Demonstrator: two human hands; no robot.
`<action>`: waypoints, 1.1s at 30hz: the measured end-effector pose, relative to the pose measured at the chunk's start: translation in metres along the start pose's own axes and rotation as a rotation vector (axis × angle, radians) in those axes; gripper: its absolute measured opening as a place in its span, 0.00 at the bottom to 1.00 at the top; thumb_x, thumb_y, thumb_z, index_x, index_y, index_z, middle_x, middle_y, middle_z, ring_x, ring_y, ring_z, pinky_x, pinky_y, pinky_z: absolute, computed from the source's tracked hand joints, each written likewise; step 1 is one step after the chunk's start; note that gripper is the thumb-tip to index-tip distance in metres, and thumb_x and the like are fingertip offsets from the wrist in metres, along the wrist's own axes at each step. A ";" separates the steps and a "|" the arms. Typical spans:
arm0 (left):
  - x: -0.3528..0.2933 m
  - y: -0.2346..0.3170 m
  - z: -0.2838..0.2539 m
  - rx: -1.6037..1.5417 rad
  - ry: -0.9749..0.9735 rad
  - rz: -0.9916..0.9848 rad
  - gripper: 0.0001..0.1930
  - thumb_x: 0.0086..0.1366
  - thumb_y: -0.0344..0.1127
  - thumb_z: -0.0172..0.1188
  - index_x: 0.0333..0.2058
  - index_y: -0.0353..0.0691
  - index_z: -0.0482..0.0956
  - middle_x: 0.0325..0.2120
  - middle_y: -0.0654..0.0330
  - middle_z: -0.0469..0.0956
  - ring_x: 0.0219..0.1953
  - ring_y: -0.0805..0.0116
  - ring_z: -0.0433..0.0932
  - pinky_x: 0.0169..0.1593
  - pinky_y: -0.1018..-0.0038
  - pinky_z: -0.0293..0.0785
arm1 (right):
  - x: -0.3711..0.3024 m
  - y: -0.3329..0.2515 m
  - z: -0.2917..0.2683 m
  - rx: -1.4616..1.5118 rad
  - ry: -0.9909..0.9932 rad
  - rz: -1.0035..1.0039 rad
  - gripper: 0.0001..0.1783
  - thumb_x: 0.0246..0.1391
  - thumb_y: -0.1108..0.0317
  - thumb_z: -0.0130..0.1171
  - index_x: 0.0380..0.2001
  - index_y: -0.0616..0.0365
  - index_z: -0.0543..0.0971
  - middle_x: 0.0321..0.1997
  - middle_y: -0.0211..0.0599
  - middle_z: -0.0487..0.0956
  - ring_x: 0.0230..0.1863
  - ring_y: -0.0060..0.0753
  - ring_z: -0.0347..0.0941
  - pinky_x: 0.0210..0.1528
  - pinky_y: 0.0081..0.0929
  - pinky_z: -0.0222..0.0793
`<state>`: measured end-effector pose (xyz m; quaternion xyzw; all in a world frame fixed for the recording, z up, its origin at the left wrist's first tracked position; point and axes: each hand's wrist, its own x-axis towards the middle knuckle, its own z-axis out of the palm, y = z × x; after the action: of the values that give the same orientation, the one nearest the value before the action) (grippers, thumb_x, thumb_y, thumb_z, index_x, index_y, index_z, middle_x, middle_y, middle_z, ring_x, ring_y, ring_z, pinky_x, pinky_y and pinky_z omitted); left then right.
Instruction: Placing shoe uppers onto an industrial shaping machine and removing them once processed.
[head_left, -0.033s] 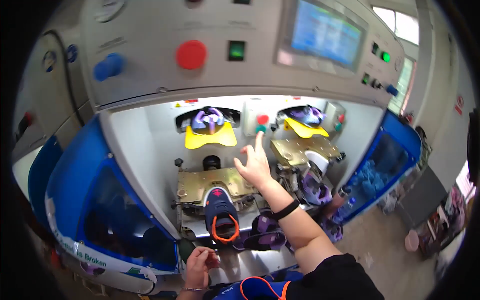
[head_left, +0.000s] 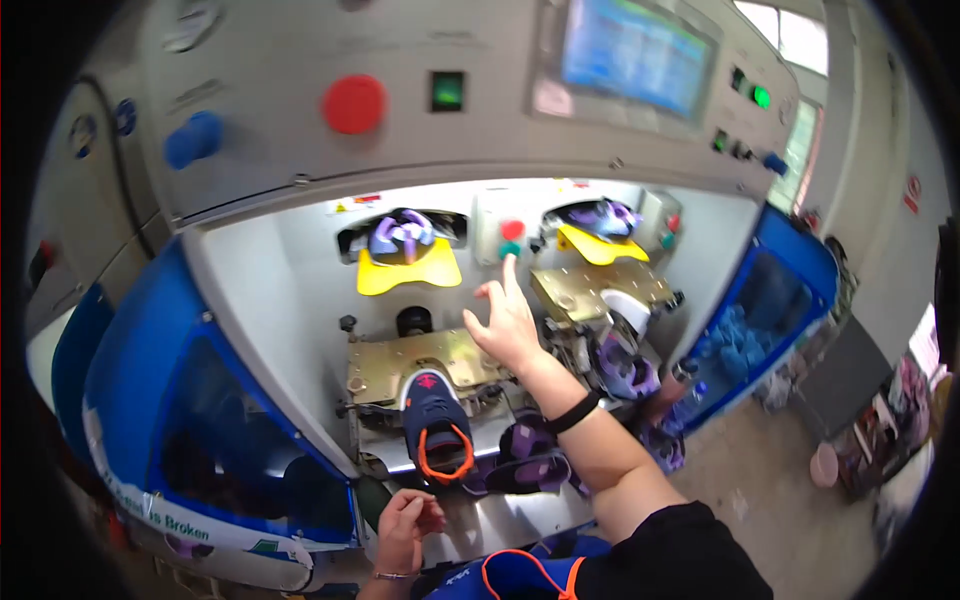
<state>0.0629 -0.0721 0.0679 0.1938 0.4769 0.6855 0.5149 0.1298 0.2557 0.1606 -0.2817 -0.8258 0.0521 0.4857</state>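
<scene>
Machine [head_left: 450, 148]: grey box behind and above the shoe [head_left: 434, 412].
Metal plate [head_left: 462, 350]: at the shoe's toe, perhaps bracing it.
Shoe: dark, orange-collared, toe inward, so its opening faces outward.
Right hand [head_left: 508, 328]: beyond the shoe, rightward; empty, index finger straight, others bent, seemingly so a single fingertip leads.
Left hand [head_left: 405, 522]: nearer than the shoe; fingers narrowly curled, and I cannot tell whether anything is inside.
Green button [head_left: 511, 247]: beyond the shoe, at the right fingertip; contact unclear.

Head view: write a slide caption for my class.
Right hand points its index finger at a round green button; left hand near a navy, orange-collared shoe.
</scene>
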 end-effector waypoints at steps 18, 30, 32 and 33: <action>0.052 -0.073 0.099 0.346 -0.581 -0.288 0.08 0.70 0.33 0.50 0.41 0.34 0.73 0.31 0.58 0.79 0.31 0.72 0.79 0.36 0.79 0.76 | -0.191 0.148 -0.195 -0.230 -0.299 0.365 0.19 0.50 0.52 0.64 0.36 0.54 0.75 0.39 0.39 0.75 0.39 0.48 0.75 0.39 0.39 0.71; 0.069 -0.094 0.209 0.330 -0.427 -0.083 0.41 0.56 0.27 0.69 0.63 0.41 0.53 0.51 0.52 0.72 0.46 0.64 0.79 0.43 0.72 0.79 | -0.284 0.066 -0.217 0.051 -0.142 0.059 0.18 0.33 0.71 0.71 0.32 0.56 0.78 0.38 0.38 0.77 0.36 0.46 0.75 0.36 0.35 0.72; 0.064 -0.103 0.223 0.434 -0.468 0.099 0.34 0.57 0.25 0.67 0.58 0.40 0.58 0.46 0.55 0.75 0.43 0.69 0.79 0.44 0.74 0.78 | -0.290 0.077 -0.220 0.099 -0.040 0.076 0.18 0.35 0.72 0.71 0.33 0.58 0.77 0.39 0.40 0.77 0.36 0.47 0.75 0.36 0.35 0.73; 0.063 -0.107 0.227 0.434 -0.460 0.090 0.34 0.57 0.25 0.67 0.58 0.40 0.58 0.46 0.55 0.75 0.43 0.69 0.79 0.44 0.74 0.78 | -0.292 0.083 -0.223 0.105 -0.048 0.082 0.18 0.35 0.72 0.71 0.33 0.58 0.77 0.39 0.40 0.77 0.36 0.47 0.75 0.36 0.35 0.73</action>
<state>0.2657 0.0890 0.0687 0.4699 0.4741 0.5282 0.5249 0.4576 0.1329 0.0220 -0.2882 -0.8211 0.1222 0.4773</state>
